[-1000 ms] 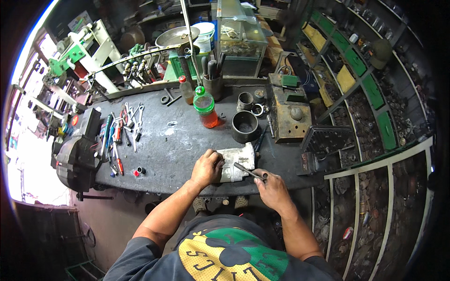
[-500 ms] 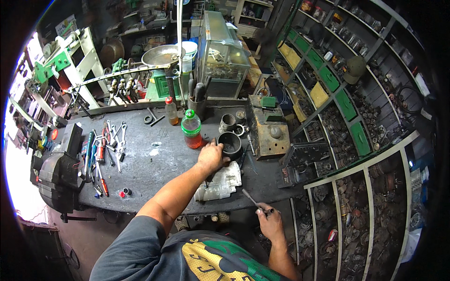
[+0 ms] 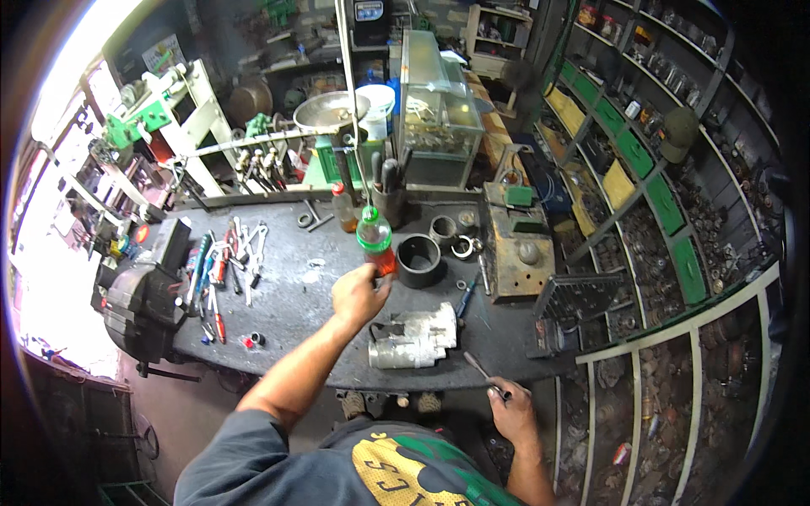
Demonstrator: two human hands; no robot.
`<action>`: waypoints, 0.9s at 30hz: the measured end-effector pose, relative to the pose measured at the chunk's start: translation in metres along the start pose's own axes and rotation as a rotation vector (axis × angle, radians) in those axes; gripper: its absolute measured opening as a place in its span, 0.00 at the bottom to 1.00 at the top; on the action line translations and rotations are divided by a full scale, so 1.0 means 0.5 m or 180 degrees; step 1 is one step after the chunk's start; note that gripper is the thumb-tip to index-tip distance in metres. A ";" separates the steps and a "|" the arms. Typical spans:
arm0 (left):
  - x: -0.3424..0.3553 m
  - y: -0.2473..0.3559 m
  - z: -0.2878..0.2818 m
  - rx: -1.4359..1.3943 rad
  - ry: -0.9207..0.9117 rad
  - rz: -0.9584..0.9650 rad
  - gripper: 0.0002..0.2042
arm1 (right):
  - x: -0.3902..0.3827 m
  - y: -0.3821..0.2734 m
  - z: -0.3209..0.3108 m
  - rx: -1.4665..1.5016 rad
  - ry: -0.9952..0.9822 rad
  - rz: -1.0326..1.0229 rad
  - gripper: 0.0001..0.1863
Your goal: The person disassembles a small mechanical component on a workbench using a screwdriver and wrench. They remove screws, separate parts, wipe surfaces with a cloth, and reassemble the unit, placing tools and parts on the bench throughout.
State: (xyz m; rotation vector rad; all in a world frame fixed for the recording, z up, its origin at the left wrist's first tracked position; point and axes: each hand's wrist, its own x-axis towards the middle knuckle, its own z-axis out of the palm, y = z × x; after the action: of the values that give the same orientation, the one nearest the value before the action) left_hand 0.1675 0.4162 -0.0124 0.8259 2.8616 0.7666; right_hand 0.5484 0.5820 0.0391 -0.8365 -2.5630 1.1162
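1. Right hand [image 3: 513,411] is closed around a dark, slim steel rod tool [image 3: 479,366] with a rounded knob at the near end; held just past the bench's front edge.
2. Rod's long axis runs diagonally: free tip points left and away from the person, toward the casting; knob end sits at the fingers.
3. Left hand [image 3: 358,297] is at the base of a clear plastic bottle with green cap and red liquid [image 3: 373,234]; fingers curled, palm side hidden, so cannot tell if they grip it.
4. Bottle: long axis upright, cap up, rounded see-through walls, green band at the shoulder, red liquid low down. Located mid-bench, just left of the open-topped black cylinder [image 3: 419,271].
5. Silvery-grey cast-metal housing [image 3: 413,339] lies near the front edge of the dark, scuffed workbench [image 3: 291,325], between the two hands. Long axis roughly left-right, right end slightly farther from the person. Dull, stained surface; stepped, irregular outline, rounded barrel along the near side.
6. Black cylinder: thick-walled, smooth, mouth up.
7. Worn, rust-spotted metal box [image 3: 510,263]: blocky, right of the cylinder, domed knob on top.
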 end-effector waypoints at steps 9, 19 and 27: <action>0.173 -0.014 -0.001 -0.1442 0.0762 -0.0632 0.55 | 0.016 -0.045 0.012 0.0133 -0.0239 -0.0166 0.14; 0.272 -0.166 -0.061 -0.1245 0.0776 -0.0398 0.47 | -0.034 -0.109 0.036 -0.0245 -0.0367 0.0173 0.12; -0.076 -0.069 0.012 -0.0776 -0.0178 0.1571 0.36 | 0.014 -0.165 0.058 -0.0697 -0.0263 0.0008 0.13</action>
State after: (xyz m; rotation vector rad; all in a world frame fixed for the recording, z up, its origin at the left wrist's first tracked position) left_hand 0.1846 0.3740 -0.0371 1.5044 2.4627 1.0865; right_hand 0.4968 0.5235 0.0791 -0.8580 -2.7908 0.8993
